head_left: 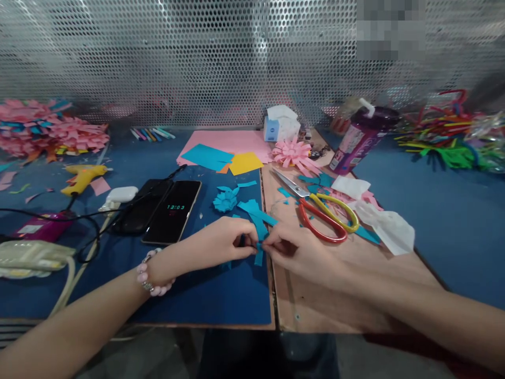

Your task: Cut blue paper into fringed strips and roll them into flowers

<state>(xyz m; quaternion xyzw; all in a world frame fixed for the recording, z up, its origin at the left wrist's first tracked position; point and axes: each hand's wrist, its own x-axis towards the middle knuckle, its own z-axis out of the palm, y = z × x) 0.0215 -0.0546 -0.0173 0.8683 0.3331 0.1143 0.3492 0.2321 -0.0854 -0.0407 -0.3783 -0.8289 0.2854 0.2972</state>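
Observation:
My left hand (232, 239), with a pink bead bracelet at the wrist, pinches a small piece of blue paper (259, 246) between thumb and fingertips. From the right, my right hand (295, 247) closes its fingertips on the same small piece; its exact shape is mostly hidden. Blue paper strips (256, 213) lie just beyond my fingers. A curled blue paper flower (225, 199) rests on the blue table a little further left. Scissors (315, 202) with one red and one yellow handle lie partly open beyond my right hand.
Left are a phone (172, 213), a yellow glue gun (83, 178), cables and pink paper flowers (51, 129). Coloured sheets (207, 157), a tissue pack (281, 126) and a pink flower (292, 153) stand behind. Right are a purple bottle (355, 139), crumpled tissues (389, 227) and colourful strips (445, 131).

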